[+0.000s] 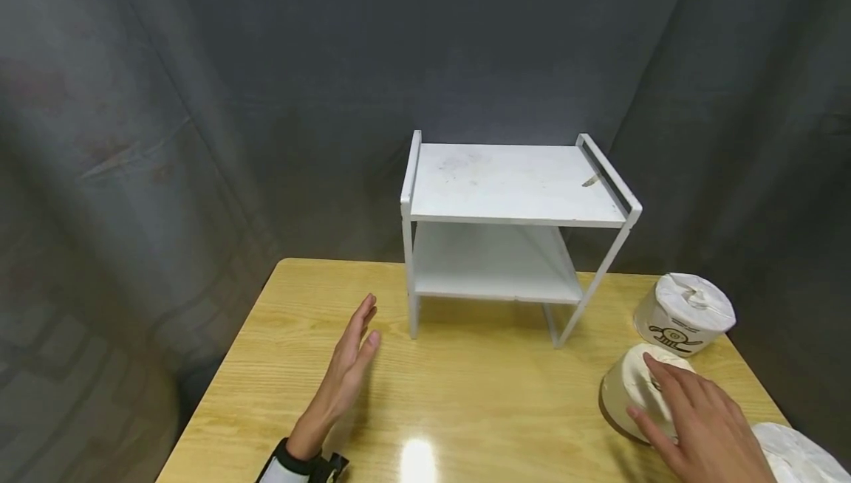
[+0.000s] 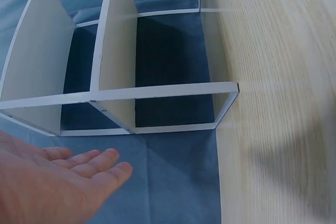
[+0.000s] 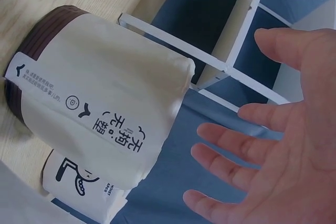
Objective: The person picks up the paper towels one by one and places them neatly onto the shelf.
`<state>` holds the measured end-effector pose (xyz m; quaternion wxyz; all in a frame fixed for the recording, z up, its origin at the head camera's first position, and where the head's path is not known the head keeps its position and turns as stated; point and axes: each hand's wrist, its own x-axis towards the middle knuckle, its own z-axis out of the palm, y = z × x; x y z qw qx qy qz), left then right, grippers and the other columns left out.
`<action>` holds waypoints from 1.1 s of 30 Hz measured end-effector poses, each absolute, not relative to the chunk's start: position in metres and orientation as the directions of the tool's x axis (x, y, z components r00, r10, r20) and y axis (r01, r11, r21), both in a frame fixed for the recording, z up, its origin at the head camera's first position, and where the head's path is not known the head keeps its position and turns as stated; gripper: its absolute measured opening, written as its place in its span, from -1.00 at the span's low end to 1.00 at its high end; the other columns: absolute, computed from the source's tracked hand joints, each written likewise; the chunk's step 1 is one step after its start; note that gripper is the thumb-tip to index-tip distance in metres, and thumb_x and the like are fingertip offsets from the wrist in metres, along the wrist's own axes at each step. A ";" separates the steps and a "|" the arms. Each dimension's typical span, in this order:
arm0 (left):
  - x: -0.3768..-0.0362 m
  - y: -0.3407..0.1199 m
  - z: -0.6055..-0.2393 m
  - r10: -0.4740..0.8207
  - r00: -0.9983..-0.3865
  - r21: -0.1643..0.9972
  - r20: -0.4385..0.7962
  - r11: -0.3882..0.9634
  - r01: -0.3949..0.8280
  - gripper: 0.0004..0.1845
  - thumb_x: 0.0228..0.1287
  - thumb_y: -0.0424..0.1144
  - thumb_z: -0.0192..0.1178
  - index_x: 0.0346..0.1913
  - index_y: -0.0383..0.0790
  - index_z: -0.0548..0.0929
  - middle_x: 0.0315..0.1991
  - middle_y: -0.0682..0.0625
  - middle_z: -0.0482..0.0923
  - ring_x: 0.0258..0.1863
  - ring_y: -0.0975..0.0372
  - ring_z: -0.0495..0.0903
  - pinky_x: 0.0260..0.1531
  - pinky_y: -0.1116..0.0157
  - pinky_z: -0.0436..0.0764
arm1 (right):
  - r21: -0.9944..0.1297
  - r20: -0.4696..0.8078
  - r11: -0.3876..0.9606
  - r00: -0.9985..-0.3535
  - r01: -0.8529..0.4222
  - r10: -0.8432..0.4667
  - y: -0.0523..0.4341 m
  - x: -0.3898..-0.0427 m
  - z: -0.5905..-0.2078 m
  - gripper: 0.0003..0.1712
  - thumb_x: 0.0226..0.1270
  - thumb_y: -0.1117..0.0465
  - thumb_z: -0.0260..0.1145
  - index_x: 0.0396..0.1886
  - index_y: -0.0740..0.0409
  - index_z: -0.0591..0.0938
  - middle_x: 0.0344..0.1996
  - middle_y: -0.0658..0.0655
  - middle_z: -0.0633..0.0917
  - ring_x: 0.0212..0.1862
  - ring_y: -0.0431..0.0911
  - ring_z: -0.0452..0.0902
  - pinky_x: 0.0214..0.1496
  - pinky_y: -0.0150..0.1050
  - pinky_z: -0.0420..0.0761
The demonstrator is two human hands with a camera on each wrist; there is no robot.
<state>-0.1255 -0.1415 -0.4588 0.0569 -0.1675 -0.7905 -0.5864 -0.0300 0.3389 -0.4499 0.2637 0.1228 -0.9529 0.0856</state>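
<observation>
A paper-wrapped tissue roll (image 1: 627, 388) with a brown band stands on the wooden table (image 1: 465, 394) at the front right. My right hand (image 1: 698, 420) hovers over it, fingers straight and spread. In the right wrist view that hand (image 3: 278, 145) is apart from the roll (image 3: 100, 103) and holds nothing. My left hand (image 1: 349, 365) stands edge-on on the table with straight fingers, just left of the white two-tier shelf (image 1: 512, 187). The left wrist view shows its empty palm (image 2: 63, 182) near the shelf frame (image 2: 115, 95).
A second wrapped roll (image 1: 685, 313) stands behind the first, right of the shelf. A third white wrapped bundle (image 1: 798, 457) lies at the front right corner. Both shelf boards are bare. A dark curtain hangs behind the table.
</observation>
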 end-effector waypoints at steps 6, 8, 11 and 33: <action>-0.127 -0.140 -0.459 0.188 -0.942 0.911 0.279 0.258 0.321 -0.33 0.73 -0.11 -0.17 0.73 -0.22 -0.03 0.70 -0.24 -0.01 0.64 -0.22 0.07 0.48 -0.37 0.19 | -0.092 0.510 0.960 -0.840 -0.266 -0.184 0.338 -0.030 -0.451 -0.06 0.19 -0.21 0.58 0.41 0.23 0.51 0.11 0.33 0.63 0.08 0.33 0.53 0.00 0.33 0.47; -0.128 -0.140 -0.460 0.185 -0.942 0.913 0.281 0.251 0.322 -0.33 0.73 -0.13 -0.17 0.72 -0.22 -0.03 0.70 -0.24 0.00 0.64 -0.21 0.07 0.48 -0.37 0.18 | -0.085 0.508 0.961 -0.841 -0.263 -0.186 0.338 -0.030 -0.451 -0.06 0.19 -0.22 0.58 0.40 0.24 0.51 0.10 0.33 0.63 0.07 0.33 0.54 -0.01 0.34 0.48; -0.128 -0.140 -0.459 0.185 -0.939 0.914 0.291 0.237 0.330 -0.34 0.73 -0.17 -0.17 0.72 -0.26 -0.03 0.70 -0.25 0.00 0.64 -0.22 0.07 0.48 -0.38 0.17 | -0.076 0.494 0.965 -0.850 -0.252 -0.183 0.339 -0.030 -0.450 -0.04 0.18 -0.23 0.58 0.40 0.25 0.51 0.08 0.34 0.64 0.06 0.34 0.55 -0.02 0.36 0.50; -0.140 -0.126 -0.460 0.175 -0.946 0.934 0.272 0.188 0.303 -0.33 0.75 -0.13 -0.21 0.71 -0.33 -0.07 0.70 -0.28 -0.03 0.65 -0.22 0.03 0.51 -0.34 0.15 | -0.103 0.498 0.960 -0.849 -0.261 -0.178 0.341 -0.030 -0.458 0.00 0.10 -0.17 0.63 0.44 0.21 0.49 0.11 0.31 0.64 0.05 0.33 0.54 0.04 0.27 0.44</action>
